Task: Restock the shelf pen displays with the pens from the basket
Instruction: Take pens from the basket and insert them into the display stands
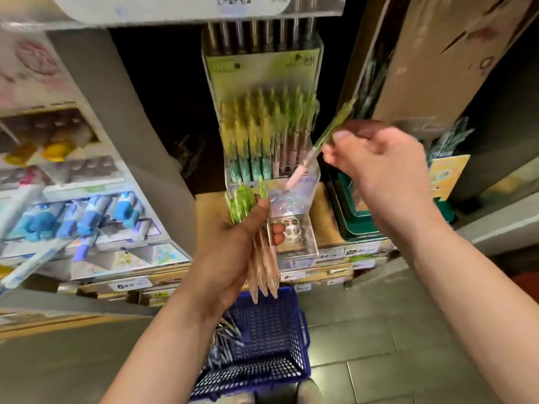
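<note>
Pen in right hand: green cap, translucent pink barrel; motion-blurred

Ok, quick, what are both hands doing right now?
Left hand: grips a bunch of pens.
Right hand: pinches a single pen, tip down over the pen display.

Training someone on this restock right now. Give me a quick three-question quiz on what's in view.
1. True or false: the basket is empty.
2. The right hand pinches a pen at the display. The pen's top end is: A green, B blue, C black.
3. Fill in: the bundle is gripped by the ___ hand.

Key
1. False: loose pens lie in it.
2. A.
3. Left hand.
</note>
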Tool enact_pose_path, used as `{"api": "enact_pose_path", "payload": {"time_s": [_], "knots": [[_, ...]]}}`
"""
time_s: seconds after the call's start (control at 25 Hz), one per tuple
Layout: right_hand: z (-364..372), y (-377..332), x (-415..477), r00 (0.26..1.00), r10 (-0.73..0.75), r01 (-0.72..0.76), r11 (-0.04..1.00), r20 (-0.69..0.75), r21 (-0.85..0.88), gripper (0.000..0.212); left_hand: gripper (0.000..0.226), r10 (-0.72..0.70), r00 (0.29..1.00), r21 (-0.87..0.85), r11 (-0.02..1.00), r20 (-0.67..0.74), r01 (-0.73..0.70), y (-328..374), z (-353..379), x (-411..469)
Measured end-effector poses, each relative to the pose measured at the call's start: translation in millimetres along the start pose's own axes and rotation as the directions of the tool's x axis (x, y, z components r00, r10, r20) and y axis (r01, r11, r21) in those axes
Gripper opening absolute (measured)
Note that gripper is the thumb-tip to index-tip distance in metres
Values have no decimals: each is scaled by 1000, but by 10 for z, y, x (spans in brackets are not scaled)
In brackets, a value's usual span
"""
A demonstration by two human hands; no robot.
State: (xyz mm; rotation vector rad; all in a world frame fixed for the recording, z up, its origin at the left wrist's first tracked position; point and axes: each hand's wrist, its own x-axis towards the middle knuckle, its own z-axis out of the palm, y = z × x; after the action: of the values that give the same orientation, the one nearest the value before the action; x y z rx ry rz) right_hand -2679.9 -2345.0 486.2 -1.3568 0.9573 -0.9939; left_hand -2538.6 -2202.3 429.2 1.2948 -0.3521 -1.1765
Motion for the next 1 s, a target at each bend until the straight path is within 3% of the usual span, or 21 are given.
{"api": "enact_pose_path", "payload": {"time_s": [0.16, 0.28, 0.4, 0.56, 0.88, 1.0], "knots": [[208, -56, 365, 974, -220, 215, 973, -57, -84, 18, 11, 76, 997, 0, 997, 10, -76, -7, -11, 68], [288, 13, 450, 940, -340, 330, 911, -1, -247, 8, 10, 87, 996, 5, 996, 21, -87, -10, 5, 96], [337, 75, 443, 922, -383, 374, 834, 63, -405, 12, 12, 118, 993, -4, 993, 5, -118, -52, 32, 132], [345, 171, 383, 927, -339, 373, 775, 163, -510, 12, 9, 134, 991, -37, 990, 8, -134, -79, 64, 147], [355, 180, 236, 969, -230, 234, 735, 90, -636, 11, 16, 127, 990, -1, 992, 61, -127, -73, 98, 123], [251, 214, 70, 990, -45, 112, 832, 136, -543, 20, 14, 130, 988, 22, 991, 81, -132, -57, 145, 111]]}}
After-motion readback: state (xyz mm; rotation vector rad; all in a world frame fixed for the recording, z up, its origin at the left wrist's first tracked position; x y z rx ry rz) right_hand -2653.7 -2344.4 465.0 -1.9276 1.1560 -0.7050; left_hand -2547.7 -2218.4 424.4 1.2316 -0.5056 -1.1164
